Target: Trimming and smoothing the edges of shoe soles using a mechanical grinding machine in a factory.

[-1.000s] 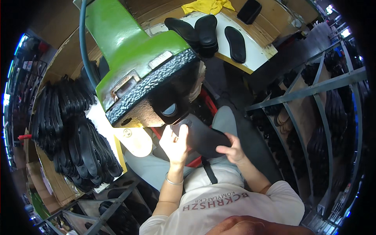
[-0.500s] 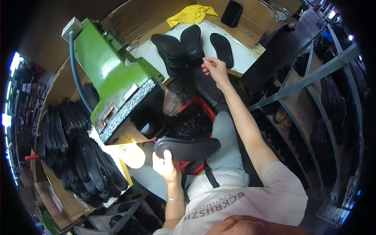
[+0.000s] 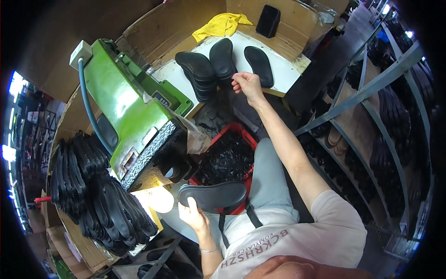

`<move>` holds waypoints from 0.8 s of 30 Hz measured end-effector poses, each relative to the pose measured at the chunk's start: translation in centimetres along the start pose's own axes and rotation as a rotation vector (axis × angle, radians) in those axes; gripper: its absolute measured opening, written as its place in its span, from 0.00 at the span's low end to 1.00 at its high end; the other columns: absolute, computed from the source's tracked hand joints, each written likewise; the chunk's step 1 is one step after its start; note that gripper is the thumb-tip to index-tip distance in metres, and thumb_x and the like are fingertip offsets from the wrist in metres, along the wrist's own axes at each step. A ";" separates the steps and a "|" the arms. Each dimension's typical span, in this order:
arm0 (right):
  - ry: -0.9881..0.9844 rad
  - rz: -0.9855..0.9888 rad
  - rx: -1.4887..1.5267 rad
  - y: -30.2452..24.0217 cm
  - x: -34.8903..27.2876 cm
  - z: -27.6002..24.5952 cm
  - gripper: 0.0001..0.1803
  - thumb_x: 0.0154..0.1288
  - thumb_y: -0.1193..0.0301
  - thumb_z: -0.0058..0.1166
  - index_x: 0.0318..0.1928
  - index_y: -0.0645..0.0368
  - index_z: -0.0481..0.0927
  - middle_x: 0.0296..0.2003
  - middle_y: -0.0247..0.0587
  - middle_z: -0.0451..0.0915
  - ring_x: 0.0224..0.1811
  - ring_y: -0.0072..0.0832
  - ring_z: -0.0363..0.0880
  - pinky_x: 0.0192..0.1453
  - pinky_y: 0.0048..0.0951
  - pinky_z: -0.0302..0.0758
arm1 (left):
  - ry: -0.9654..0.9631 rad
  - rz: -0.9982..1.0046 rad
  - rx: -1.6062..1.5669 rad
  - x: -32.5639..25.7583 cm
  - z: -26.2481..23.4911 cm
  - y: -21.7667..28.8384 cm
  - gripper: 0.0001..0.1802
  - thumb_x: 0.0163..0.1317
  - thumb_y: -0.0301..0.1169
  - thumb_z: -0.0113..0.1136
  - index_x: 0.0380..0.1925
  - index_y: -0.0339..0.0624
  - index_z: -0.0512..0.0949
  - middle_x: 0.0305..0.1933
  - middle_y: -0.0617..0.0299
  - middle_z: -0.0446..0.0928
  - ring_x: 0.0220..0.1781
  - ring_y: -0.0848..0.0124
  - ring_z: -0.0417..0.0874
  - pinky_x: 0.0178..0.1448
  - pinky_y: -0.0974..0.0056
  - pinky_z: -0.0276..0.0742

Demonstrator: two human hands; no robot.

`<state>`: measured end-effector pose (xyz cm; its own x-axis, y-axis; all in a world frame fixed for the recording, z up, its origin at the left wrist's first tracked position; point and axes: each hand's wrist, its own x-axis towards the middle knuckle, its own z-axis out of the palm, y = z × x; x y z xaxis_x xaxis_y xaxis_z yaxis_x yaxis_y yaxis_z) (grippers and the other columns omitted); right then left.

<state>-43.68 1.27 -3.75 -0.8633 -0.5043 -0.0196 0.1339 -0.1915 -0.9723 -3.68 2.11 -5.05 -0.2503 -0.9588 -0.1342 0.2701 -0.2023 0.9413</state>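
My left hand (image 3: 194, 217) grips one end of a black shoe sole (image 3: 218, 195), thumb on top, above my lap. The sole lies almost level, its other end pointing right. My right hand (image 3: 248, 87) is raised at the front edge of a white tabletop (image 3: 287, 80), thumb and fingers pinched together; anything between them is too small to make out. Just beyond it stand a taller stack of black soles (image 3: 197, 69) and a second stack (image 3: 222, 58). A single black sole (image 3: 259, 66) lies flat to their right.
A green machine (image 3: 125, 104) with a lit lamp stands at left. Below it, a red crate (image 3: 251, 139) holds black scraps. Many black soles (image 3: 114, 209) are heaped at far left. A yellow cloth (image 3: 222, 26) lies at the back. A metal rack (image 3: 357, 104) is close on the right.
My left hand and its sole have moved down and slightly left. The right hand has shifted a little left, towards the stacks. The view has shifted slightly too.
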 end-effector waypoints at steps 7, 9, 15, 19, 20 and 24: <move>0.023 -0.035 -0.055 0.1 0.0 -0.2 0.05 0.58 0.73 0.53 0.29 0.61 0.79 0.21 0.32 0.76 0.18 0.16 0.71 0.21 0.17 0.69 | 0.037 -0.033 -0.033 0.1 0.0 -0.5 0.12 0.62 0.24 0.55 0.46 0.33 0.73 0.38 0.60 0.78 0.29 0.78 0.77 0.27 0.80 0.69; 0.008 -0.019 -0.040 0.3 -0.2 -0.9 0.05 0.58 0.73 0.54 0.29 0.61 0.79 0.21 0.32 0.76 0.18 0.15 0.71 0.21 0.16 0.68 | 0.046 -0.039 -0.035 0.1 -0.2 -0.7 0.12 0.62 0.24 0.55 0.46 0.33 0.74 0.37 0.60 0.78 0.29 0.79 0.77 0.26 0.80 0.70; 0.007 -0.009 0.037 0.3 -0.4 -0.9 0.07 0.59 0.70 0.57 0.33 0.62 0.81 0.21 0.31 0.77 0.19 0.14 0.72 0.21 0.15 0.69 | 0.042 -0.037 -0.037 0.3 -0.7 -1.1 0.12 0.63 0.24 0.55 0.45 0.33 0.74 0.36 0.61 0.78 0.29 0.79 0.77 0.26 0.80 0.70; 0.008 -0.017 0.047 0.2 0.0 -0.8 0.09 0.60 0.69 0.58 0.34 0.63 0.81 0.22 0.31 0.77 0.19 0.14 0.72 0.21 0.16 0.69 | 0.035 -0.047 -0.035 0.5 -0.9 -1.3 0.11 0.63 0.24 0.55 0.45 0.33 0.74 0.37 0.60 0.78 0.30 0.78 0.78 0.28 0.78 0.72; 0.021 -0.018 0.032 0.2 0.2 -0.8 0.08 0.60 0.70 0.57 0.33 0.63 0.81 0.22 0.31 0.77 0.19 0.14 0.72 0.21 0.16 0.69 | 0.027 -0.061 -0.032 0.5 -0.9 -1.4 0.11 0.63 0.23 0.54 0.45 0.33 0.74 0.37 0.60 0.78 0.30 0.78 0.78 0.30 0.77 0.73; 0.044 -0.036 -0.017 -0.1 0.3 -0.1 0.06 0.58 0.73 0.57 0.31 0.63 0.81 0.21 0.32 0.76 0.18 0.14 0.71 0.20 0.16 0.68 | 0.035 -0.049 -0.031 0.3 -0.7 -1.3 0.11 0.63 0.23 0.54 0.46 0.32 0.74 0.38 0.59 0.78 0.31 0.76 0.79 0.32 0.75 0.75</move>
<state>-43.98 1.19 -3.64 -0.8879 -0.4600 0.0059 0.0943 -0.1946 -0.9763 -3.44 1.98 -6.52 -0.2315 -0.9538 -0.1916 0.2873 -0.2552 0.9232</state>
